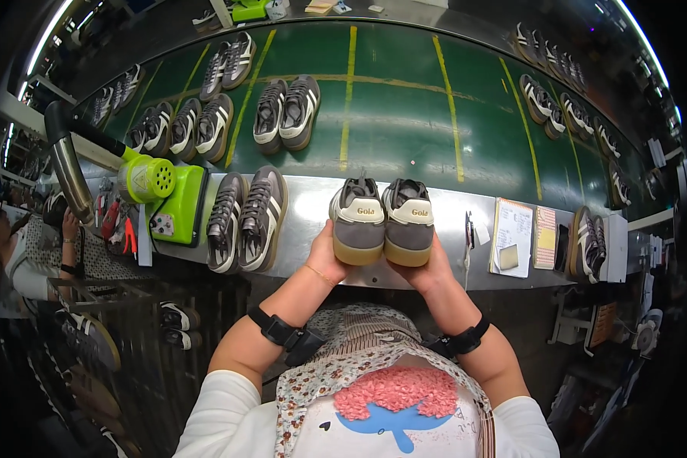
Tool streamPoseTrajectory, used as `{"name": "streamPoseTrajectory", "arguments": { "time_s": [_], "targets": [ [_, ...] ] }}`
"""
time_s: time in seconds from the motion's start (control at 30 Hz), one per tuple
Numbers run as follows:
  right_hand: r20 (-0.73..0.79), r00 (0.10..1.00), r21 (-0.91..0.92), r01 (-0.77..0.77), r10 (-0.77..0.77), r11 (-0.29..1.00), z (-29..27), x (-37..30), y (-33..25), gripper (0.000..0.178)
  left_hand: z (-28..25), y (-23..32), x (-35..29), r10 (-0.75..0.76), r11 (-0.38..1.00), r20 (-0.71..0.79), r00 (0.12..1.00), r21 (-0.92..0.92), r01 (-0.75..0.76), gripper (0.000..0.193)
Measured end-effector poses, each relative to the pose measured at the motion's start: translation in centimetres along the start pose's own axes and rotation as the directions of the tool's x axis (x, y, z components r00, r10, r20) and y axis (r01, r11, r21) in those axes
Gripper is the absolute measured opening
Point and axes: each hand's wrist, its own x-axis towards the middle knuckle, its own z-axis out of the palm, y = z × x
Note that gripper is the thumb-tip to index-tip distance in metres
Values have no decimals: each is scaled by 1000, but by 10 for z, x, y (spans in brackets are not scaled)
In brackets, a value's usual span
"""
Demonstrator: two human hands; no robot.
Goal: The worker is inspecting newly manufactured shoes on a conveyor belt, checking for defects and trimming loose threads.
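A pair of dark grey sneakers with white heel tabs and gum soles is held up in front of me, heels toward me, over the metal bench edge. My left hand [329, 256] grips the left sneaker [358, 225] from its outer side. Around the outer side of the right sneaker [409, 225] is my right hand [429, 269]. The two shoes stand side by side, nearly touching. Their toes are hidden behind the heels. Another pair of grey sneakers [261, 221] with white stripes rests on the bench to the left of my left hand.
Beyond the metal bench [305, 200] runs a green belt [397, 107] with yellow lines, carrying several sneaker pairs. A bright green machine [177, 202] stands at left. Notebooks [513, 237] and another sneaker pair [584, 243] lie at right. A co-worker [34, 252] is at far left.
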Motion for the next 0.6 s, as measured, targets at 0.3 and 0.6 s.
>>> {"name": "streamPoseTrajectory", "arguments": {
  "time_s": [0.3,0.6],
  "targets": [
    [-38,998,-108,39,-43,993,-38,23,-11,49,-25,-1,22,43,998,-43,998,37,-41,48],
    [149,897,-984,95,-416,-149,-98,44,-24,38,-115,3,57,435,-123,169,885,984,-128,51]
  ]
}}
